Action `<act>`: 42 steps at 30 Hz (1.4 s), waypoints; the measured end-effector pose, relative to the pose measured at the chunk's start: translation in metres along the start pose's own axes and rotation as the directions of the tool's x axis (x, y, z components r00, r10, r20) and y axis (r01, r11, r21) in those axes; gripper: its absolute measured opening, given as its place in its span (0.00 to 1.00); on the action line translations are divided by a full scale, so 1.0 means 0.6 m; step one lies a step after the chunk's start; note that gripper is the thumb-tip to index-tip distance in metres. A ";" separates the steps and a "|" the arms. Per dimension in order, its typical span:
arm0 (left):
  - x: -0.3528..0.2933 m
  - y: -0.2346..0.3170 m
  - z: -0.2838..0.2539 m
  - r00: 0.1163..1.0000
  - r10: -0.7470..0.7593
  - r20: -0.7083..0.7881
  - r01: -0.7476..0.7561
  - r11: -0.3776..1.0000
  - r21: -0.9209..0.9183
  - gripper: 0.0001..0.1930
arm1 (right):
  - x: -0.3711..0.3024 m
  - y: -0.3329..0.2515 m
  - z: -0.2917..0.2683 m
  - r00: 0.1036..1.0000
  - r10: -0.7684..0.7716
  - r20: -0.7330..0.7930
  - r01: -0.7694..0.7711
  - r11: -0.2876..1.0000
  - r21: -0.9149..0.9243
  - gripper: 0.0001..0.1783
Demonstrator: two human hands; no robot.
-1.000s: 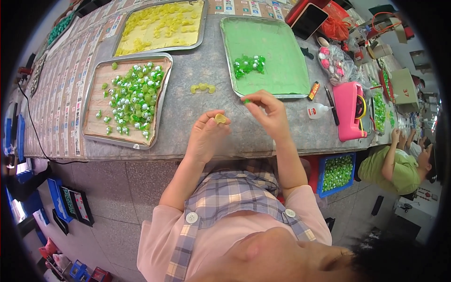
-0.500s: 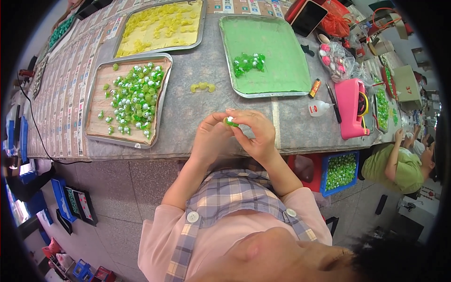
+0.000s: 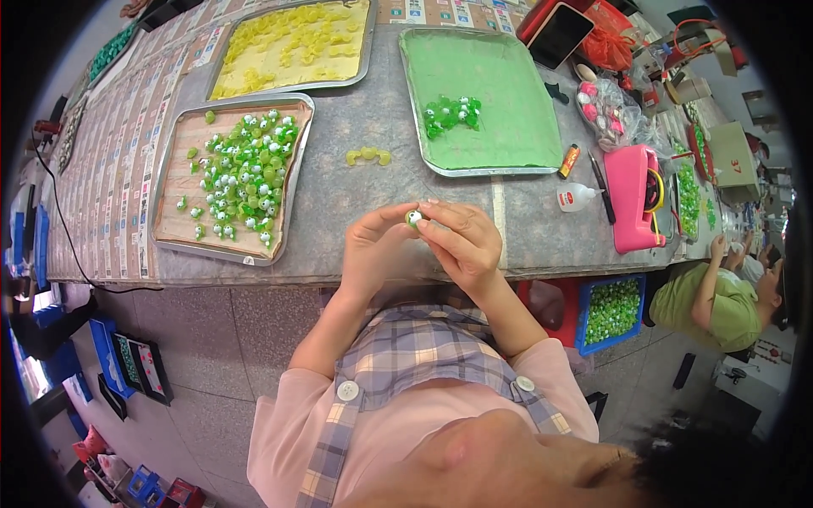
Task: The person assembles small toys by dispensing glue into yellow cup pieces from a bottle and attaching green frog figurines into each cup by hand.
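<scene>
A small green-and-white plastic piece with an eye-like ball is pinched at the fingertips of both hands, just above the table's near edge. My left hand closes on it from the left with thumb and forefinger. From the right, my right hand grips its other side, fingers partly covering it. Beyond them lies a yellow curved piece on the grey table cover. To the left, a brown-lined tray holds a heap of similar green-and-white pieces. A green-lined tray at far right carries a small cluster of green pieces.
A tray of yellow pieces stands at the far left. Right of the green tray are a lighter, a white bottle, a black pen-like tool and a pink tape dispenser. Below is a blue crate; another person sits right.
The held piece has turned, so its white ball with a dark dot now faces up. My right fingers have shifted their grip and now lie closer together.
</scene>
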State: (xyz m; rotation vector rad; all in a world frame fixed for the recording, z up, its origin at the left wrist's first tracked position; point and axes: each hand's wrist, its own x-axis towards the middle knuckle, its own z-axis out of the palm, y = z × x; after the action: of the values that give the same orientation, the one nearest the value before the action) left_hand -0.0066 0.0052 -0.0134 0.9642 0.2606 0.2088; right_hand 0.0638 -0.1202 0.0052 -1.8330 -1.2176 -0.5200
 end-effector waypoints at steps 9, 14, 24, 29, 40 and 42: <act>-0.002 -0.003 -0.001 0.997 -0.066 0.039 0.070 0.990 -0.122 0.11 | -0.007 -0.006 0.010 0.999 0.023 -0.042 -0.023 1.000 -0.004 0.13; -0.003 -0.013 -0.003 0.999 -0.039 0.030 0.042 0.992 -0.119 0.11 | 0.001 -0.014 0.005 0.967 0.254 0.022 -0.255 0.958 0.129 0.15; -0.004 -0.012 0.011 1.000 0.001 -0.002 -0.001 0.991 -0.135 0.11 | -0.004 -0.015 0.007 0.978 0.208 0.001 -0.207 0.974 0.095 0.17; -0.005 -0.004 0.018 0.997 -0.071 -0.016 0.068 0.989 -0.132 0.08 | -0.007 -0.020 0.007 0.969 0.245 -0.002 -0.244 0.965 0.091 0.16; -0.005 -0.001 0.024 0.993 -0.119 -0.006 0.117 0.979 -0.167 0.09 | 0.001 -0.026 0.009 0.969 0.245 -0.041 -0.242 0.968 0.059 0.14; -0.005 0.007 0.033 0.983 -0.182 -0.001 0.176 0.953 -0.247 0.09 | 0.002 -0.026 0.010 0.968 0.248 -0.033 -0.246 0.967 0.061 0.14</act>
State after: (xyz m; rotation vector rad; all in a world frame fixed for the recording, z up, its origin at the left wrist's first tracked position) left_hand -0.0037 -0.0088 0.0010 0.6873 0.3342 0.0838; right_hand 0.0495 -0.1121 0.0093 -1.8834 -0.9492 -0.3769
